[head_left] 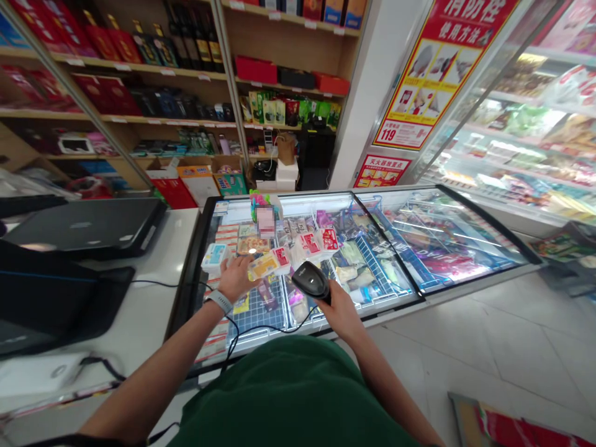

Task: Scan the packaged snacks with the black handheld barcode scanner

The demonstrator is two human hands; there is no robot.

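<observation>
My right hand (341, 308) is wrapped round the handle of a black barcode scanner (311, 280), whose head points forward over the freezer's glass lid. My left hand (236, 277) has its fingers spread at the near side of a yellow-labelled pack (263, 266); whether they touch it is hard to tell. Just left of that hand lies a white and blue pack (215, 255). A red and white pack (281, 257) sits beside the yellow one, and more red and white packs (309, 244) stand farther right on the glass.
A chest freezer (421, 299) spans the middle and right. The scanner's black cable (261, 327) loops over the glass. At left, a counter (174, 267) bears a closed black laptop (88, 226). A colourful item (259, 200) stands at the freezer's far edge.
</observation>
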